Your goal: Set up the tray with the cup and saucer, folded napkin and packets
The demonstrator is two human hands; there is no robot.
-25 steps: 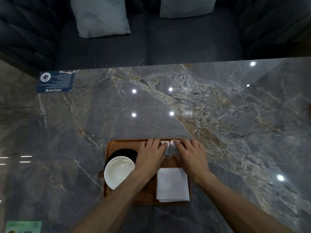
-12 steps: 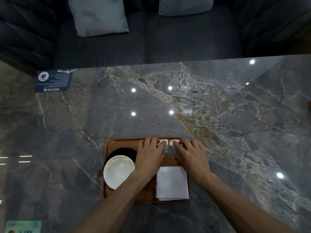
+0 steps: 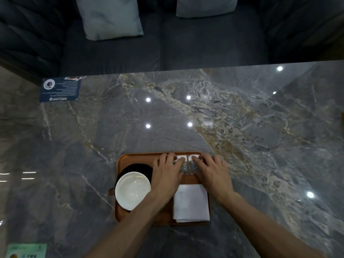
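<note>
Both hands, left [image 3: 167, 174] and right [image 3: 210, 174], lie spread flat, fingertips pressing the two packets [image 3: 187, 165] lying lengthwise side by side between them.

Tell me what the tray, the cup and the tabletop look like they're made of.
Tray: probably wood or a wood-look laminate, with an even reddish-brown matte face and rounded corners. Cup: likely glazed ceramic, smooth glossy white with a soft highlight inside. Tabletop: polished marble or a marble-look slab, grey with tan and white veining, mirroring the ceiling lights.
</note>
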